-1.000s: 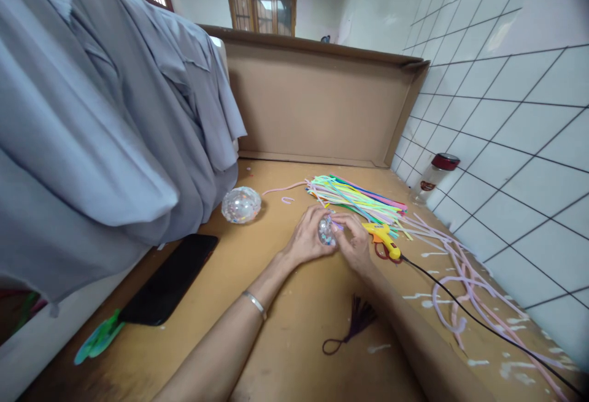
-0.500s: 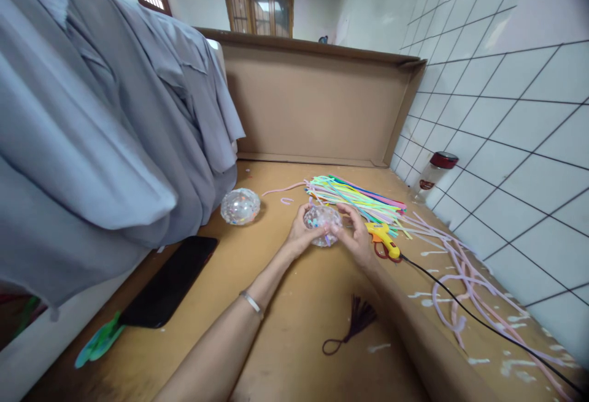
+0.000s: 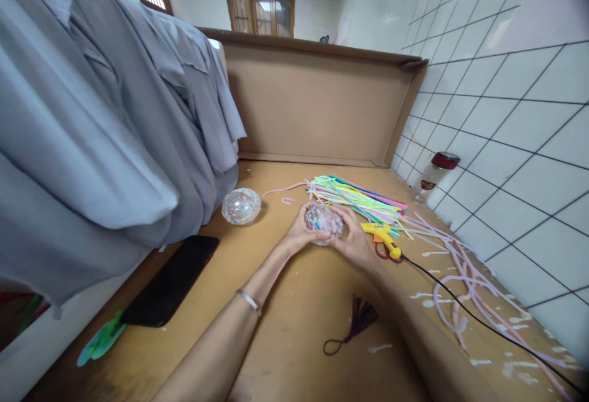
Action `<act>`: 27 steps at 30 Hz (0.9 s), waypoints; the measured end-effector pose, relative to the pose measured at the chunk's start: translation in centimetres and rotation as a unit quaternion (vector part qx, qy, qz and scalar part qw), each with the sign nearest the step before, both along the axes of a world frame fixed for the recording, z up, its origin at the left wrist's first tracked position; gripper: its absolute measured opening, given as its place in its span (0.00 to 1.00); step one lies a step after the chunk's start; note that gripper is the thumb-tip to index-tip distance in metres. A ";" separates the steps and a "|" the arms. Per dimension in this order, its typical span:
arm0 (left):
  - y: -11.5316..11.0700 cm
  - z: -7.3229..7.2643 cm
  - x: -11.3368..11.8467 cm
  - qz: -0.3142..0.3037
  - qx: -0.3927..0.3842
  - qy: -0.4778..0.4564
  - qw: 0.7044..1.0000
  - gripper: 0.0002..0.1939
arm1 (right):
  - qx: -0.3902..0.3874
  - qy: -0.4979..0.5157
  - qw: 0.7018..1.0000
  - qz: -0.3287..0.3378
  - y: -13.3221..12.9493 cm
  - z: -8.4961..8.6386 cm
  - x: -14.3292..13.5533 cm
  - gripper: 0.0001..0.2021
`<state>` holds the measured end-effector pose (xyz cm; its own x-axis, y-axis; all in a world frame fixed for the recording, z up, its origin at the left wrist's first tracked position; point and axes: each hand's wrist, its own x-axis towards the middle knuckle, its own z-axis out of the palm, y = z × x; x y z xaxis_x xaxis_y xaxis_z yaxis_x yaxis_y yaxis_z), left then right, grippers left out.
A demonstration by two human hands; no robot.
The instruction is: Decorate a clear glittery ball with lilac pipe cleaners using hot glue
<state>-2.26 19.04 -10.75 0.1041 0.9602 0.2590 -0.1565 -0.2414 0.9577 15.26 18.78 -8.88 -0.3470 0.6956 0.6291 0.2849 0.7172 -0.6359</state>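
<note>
Between my two hands is a clear, faceted plastic half-ball [image 3: 324, 220] with bits of blue and lilac showing in it. My left hand [image 3: 301, 229] grips its left side, thumb along the near rim. On the right side, my right hand [image 3: 352, 236] curls round it, with both thumbs close together at the front. A second clear bowl-like half-ball [image 3: 242, 207] rests on the table to the left, apart from my hands. Just beyond my hands lies a bundle of coloured pipe cleaners [image 3: 354, 196]. A yellow glue gun [image 3: 384, 238] lies right of my right hand.
Red-handled scissors [image 3: 381, 253] lie partly under the glue gun, whose black cord [image 3: 460, 307] runs right. Loose pink and lilac pipe cleaners [image 3: 442, 304] spread there. A dark tassel [image 3: 356, 322], a black phone [image 3: 172, 282] and a lidded jar [image 3: 435, 176] are around. Grey cloth [image 3: 138, 113] hangs left.
My right hand's fingers have closed in nearer to the half-ball, and its thumb has moved down to the near rim. The half-ball has turned slightly in my hands.
</note>
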 end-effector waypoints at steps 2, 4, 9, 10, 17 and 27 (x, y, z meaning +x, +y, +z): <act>0.0 0.0 0.0 0.007 0.000 0.006 1.000 0.53 | 0.003 0.003 1.000 0.000 0.0 0.0 0.0 0.29; 0.0 0.0 0.0 0.025 0.000 0.018 1.000 0.52 | 0.005 0.003 1.000 0.004 0.1 -0.1 0.0 0.29; -0.1 -0.1 0.3 0.047 0.011 0.033 0.998 0.50 | 0.009 -0.004 1.000 0.011 0.1 -0.1 0.0 0.29; -0.1 -0.2 0.3 0.046 0.015 0.031 0.998 0.50 | 0.012 -0.005 1.000 0.011 0.1 -0.1 0.0 0.29; -0.3 -0.6 0.4 0.066 0.028 0.058 0.996 0.50 | 0.036 -0.016 0.999 0.007 0.2 -0.5 -0.1 0.29; -0.7 -0.6 0.6 0.107 0.040 0.085 0.990 0.43 | 0.011 -0.017 0.999 0.031 -0.1 0.0 0.4 0.25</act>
